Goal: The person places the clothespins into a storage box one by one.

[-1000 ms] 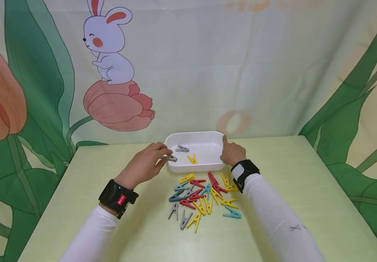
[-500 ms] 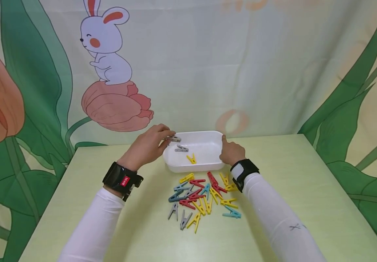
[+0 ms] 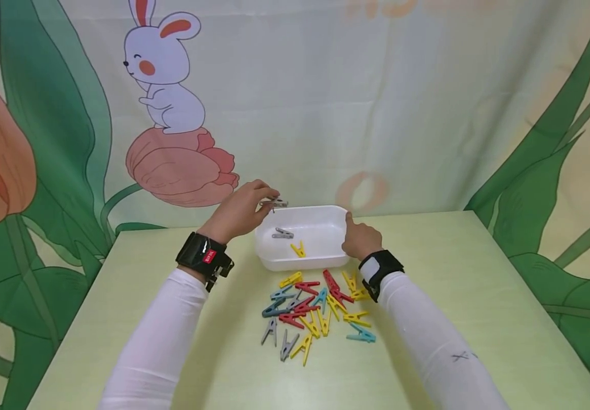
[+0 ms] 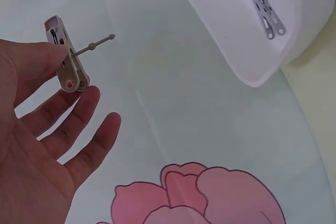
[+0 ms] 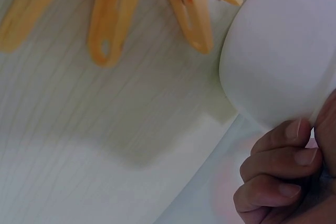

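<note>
Left hand (image 3: pixel 241 210) advanced, pinching one peg (image 4: pixel 74 72), tray (image 3: pixel 305 264) holding two

At the far edge of your pale yellow-green, smooth, faintly wood-grained table (image 3: pixel 479 296), the white oblong plastic tray (image 3: pixel 307 263) has a soft sheen. The greyish plastic clothespin (image 4: pixel 69 73) you pinch looks smooth and matt; the pale printed cloth backdrop (image 3: pixel 315 102) beyond that edge looks matt, lightly creased.

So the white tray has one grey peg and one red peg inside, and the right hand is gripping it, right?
Not quite: the head view shows a yellow peg, not a red one, with the grey peg inside the white tray, and the right hand gripping it.
</note>
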